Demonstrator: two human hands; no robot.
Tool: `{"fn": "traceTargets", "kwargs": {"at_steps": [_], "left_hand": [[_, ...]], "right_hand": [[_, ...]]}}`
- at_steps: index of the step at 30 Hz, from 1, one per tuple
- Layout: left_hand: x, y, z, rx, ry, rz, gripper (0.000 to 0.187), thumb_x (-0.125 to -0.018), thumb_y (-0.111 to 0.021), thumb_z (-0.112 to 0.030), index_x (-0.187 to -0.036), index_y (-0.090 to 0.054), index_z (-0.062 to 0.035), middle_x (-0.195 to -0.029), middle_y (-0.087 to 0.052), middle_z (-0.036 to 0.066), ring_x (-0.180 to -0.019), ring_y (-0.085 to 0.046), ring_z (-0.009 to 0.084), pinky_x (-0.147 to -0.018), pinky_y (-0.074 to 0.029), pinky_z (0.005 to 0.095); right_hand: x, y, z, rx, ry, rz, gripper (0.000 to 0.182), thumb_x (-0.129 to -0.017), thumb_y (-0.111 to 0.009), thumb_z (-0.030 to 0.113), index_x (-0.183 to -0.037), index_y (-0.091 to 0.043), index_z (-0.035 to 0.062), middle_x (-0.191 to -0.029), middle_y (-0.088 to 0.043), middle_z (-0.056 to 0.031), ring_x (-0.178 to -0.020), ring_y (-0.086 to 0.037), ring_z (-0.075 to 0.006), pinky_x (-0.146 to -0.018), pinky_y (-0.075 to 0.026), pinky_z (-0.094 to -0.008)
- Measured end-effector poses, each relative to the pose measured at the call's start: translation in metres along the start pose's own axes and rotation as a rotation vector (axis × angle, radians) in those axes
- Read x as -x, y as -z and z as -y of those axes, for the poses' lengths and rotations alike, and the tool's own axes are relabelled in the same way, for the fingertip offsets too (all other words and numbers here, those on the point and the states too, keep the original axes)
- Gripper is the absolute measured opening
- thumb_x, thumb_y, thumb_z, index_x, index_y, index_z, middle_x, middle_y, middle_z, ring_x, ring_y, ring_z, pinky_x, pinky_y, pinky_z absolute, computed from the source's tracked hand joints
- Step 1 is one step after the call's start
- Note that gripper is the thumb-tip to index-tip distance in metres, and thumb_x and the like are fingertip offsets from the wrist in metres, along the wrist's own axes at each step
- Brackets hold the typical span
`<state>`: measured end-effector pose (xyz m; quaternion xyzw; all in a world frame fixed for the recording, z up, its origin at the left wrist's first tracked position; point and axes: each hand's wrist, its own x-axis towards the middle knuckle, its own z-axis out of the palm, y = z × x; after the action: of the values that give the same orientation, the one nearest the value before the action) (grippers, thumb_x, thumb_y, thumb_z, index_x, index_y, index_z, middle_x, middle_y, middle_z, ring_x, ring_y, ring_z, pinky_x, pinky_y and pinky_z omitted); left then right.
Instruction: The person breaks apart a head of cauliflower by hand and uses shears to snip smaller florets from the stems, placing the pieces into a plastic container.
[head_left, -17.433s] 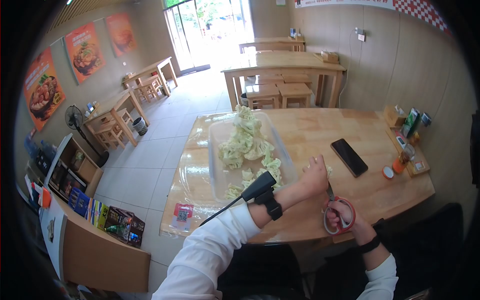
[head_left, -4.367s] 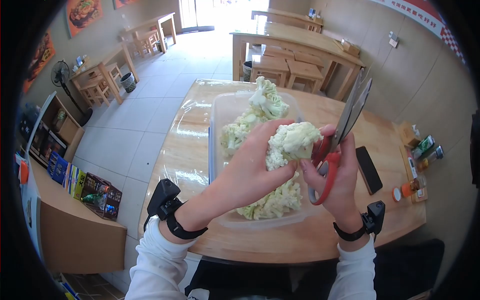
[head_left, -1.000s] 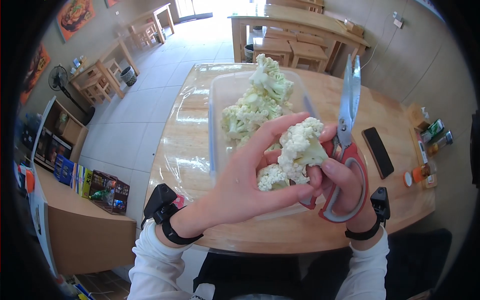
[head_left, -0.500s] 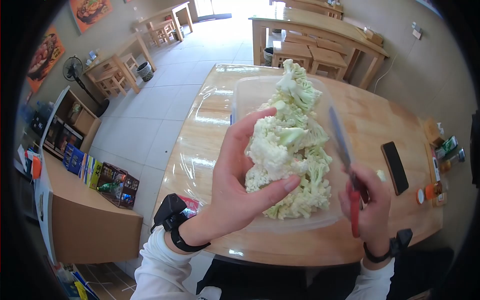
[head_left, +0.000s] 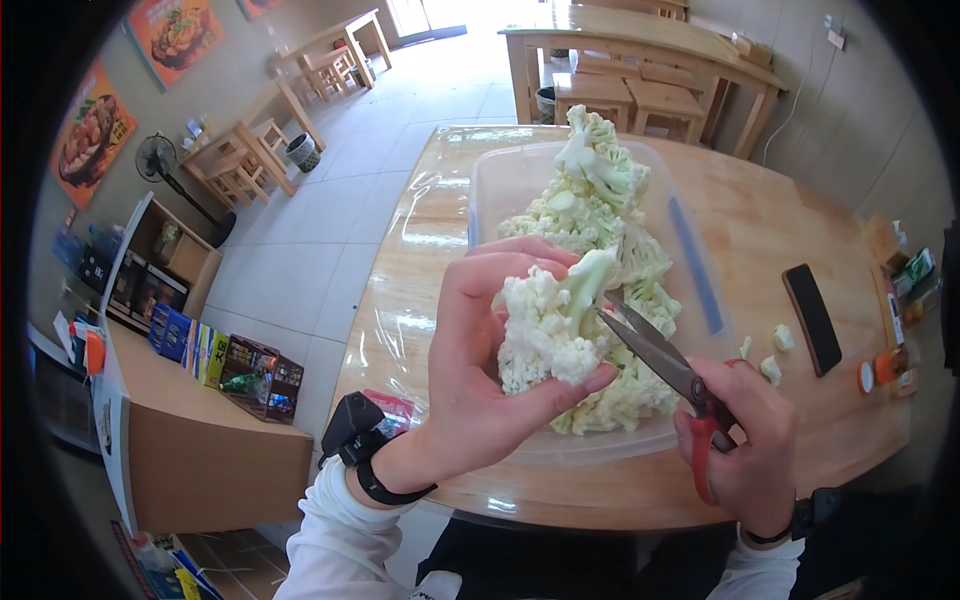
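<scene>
My left hand (head_left: 465, 345) is closed round a cauliflower floret (head_left: 548, 325), its pale green stem pointing up and to the right. In my right hand (head_left: 750, 440) are red-handled scissors (head_left: 660, 360), blades slightly parted, their tips close to the floret's stem. Behind and below both hands stands a clear plastic container (head_left: 487, 190) with a heap of cauliflower pieces (head_left: 600, 205) rising above its rim. Small cauliflower bits (head_left: 783, 337) lie on the table to the right of the container.
The wooden table (head_left: 760, 240) has a glossy clear cover. A black phone (head_left: 812, 318) lies to the right, near small jars (head_left: 888, 362) at the edge. A pink packet (head_left: 392, 412) sits by my left wrist. Beyond are another table (head_left: 640, 45) and stools (head_left: 665, 105).
The scissors have swung from upright to pointing left, tips now by the floret, with the blades parted. The floret has turned in my left hand. More small bits show on the table.
</scene>
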<state>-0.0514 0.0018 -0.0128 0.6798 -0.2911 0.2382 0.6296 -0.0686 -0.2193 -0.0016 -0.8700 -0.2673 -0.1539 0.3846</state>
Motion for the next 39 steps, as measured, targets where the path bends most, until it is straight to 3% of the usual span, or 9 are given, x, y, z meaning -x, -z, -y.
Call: {"fn": "traceTargets", "kwargs": {"at_steps": [2, 6, 9, 13, 15, 22, 25, 27, 39], "left_hand": [[0.004, 0.002, 0.004, -0.004, 0.006, 0.008, 0.066, -0.066, -0.075, 0.003, -0.116, -0.034, -0.0073, -0.119, -0.038, 0.013, -0.108, -0.049, 0.0225, -0.090, -0.047, 0.0373], [0.004, 0.004, 0.006, -0.058, -0.045, 0.030, 0.067, -0.066, -0.077, 0.001, -0.114, -0.033, -0.0102, -0.118, -0.036, 0.012, -0.103, -0.054, 0.0291, -0.086, -0.052, 0.0436], [0.006, -0.002, 0.004, -0.044, -0.097, -0.059, 0.059, -0.065, -0.073, 0.007, -0.113, -0.040, -0.0056, -0.116, -0.040, 0.015, -0.103, -0.052, 0.0233, -0.086, -0.050, 0.0336], [0.007, 0.002, 0.002, -0.133, -0.160, -0.067, 0.059, -0.064, -0.072, 0.008, -0.112, -0.040, -0.0056, -0.116, -0.041, 0.016, -0.103, -0.052, 0.0234, -0.086, -0.050, 0.0339], [0.007, 0.008, 0.000, -0.302, -0.114, 0.026, 0.068, -0.066, -0.078, -0.002, -0.116, -0.032, -0.0137, -0.115, -0.035, 0.011, -0.102, -0.055, 0.0311, -0.086, -0.052, 0.0452], [0.005, 0.002, 0.000, -0.181, -0.091, 0.034, 0.067, -0.068, -0.077, -0.005, -0.116, -0.032, -0.0133, -0.115, -0.037, 0.011, -0.100, -0.056, 0.0311, -0.084, -0.052, 0.0434], [0.004, -0.002, 0.000, -0.072, -0.104, -0.016, 0.060, -0.066, -0.072, 0.009, -0.112, -0.037, -0.0050, -0.118, -0.039, 0.016, -0.103, -0.055, 0.0271, -0.084, -0.053, 0.0387], [0.004, -0.003, 0.001, 0.124, 0.023, -0.032, 0.060, -0.066, -0.073, 0.008, -0.112, -0.037, -0.0054, -0.119, -0.039, 0.016, -0.103, -0.055, 0.0267, -0.085, -0.051, 0.0385], [0.004, -0.010, -0.006, 0.464, 0.409, 0.007, 0.059, -0.069, -0.074, 0.003, -0.114, -0.037, -0.0049, -0.119, -0.045, 0.010, -0.109, -0.051, 0.0194, -0.091, -0.046, 0.0327]], "right_hand": [[0.001, 0.003, 0.004, 0.067, 0.008, 0.078, 0.046, -0.061, -0.067, -0.008, -0.105, -0.057, 0.0012, -0.071, -0.052, -0.0088, -0.059, -0.051, -0.0171, -0.052, -0.042, -0.0248], [0.004, -0.001, 0.015, 0.022, -0.031, 0.054, 0.048, -0.060, -0.067, -0.007, -0.106, -0.057, 0.0017, -0.070, -0.051, -0.0094, -0.059, -0.052, -0.0181, -0.051, -0.043, -0.0256], [0.005, -0.002, 0.019, 0.048, -0.035, 0.028, 0.048, -0.060, -0.068, -0.006, -0.106, -0.057, 0.0023, -0.068, -0.051, -0.0095, -0.056, -0.053, -0.0187, -0.049, -0.043, -0.0267], [0.007, -0.001, 0.026, 0.137, -0.030, 0.029, 0.045, -0.060, -0.069, -0.005, -0.103, -0.058, 0.0035, -0.064, -0.050, -0.0081, -0.051, -0.053, -0.0193, -0.046, -0.042, -0.0281], [0.008, -0.001, 0.026, 0.161, -0.019, 0.026, 0.044, -0.060, -0.069, -0.004, -0.102, -0.058, 0.0039, -0.063, -0.050, -0.0076, -0.050, -0.052, -0.0194, -0.045, -0.041, -0.0282], [0.010, -0.004, 0.021, 0.142, 0.028, -0.001, 0.038, -0.062, -0.068, -0.005, -0.098, -0.059, 0.0038, -0.061, -0.051, -0.0068, -0.049, -0.052, -0.0205, -0.044, -0.040, -0.0287], [0.009, -0.006, 0.017, 0.135, 0.041, -0.009, 0.037, -0.063, -0.068, -0.005, -0.097, -0.059, 0.0035, -0.062, -0.052, -0.0067, -0.049, -0.051, -0.0199, -0.044, -0.040, -0.0285], [0.009, -0.006, 0.015, 0.147, 0.052, -0.014, 0.036, -0.063, -0.068, -0.006, -0.096, -0.059, 0.0031, -0.062, -0.052, -0.0068, -0.049, -0.051, -0.0191, -0.044, -0.040, -0.0281], [0.001, 0.003, -0.002, -0.113, -0.118, -0.008, 0.041, -0.065, -0.069, -0.005, -0.104, -0.058, 0.0040, -0.069, -0.057, -0.0076, -0.055, -0.055, -0.0146, -0.051, -0.044, -0.0239]]}}
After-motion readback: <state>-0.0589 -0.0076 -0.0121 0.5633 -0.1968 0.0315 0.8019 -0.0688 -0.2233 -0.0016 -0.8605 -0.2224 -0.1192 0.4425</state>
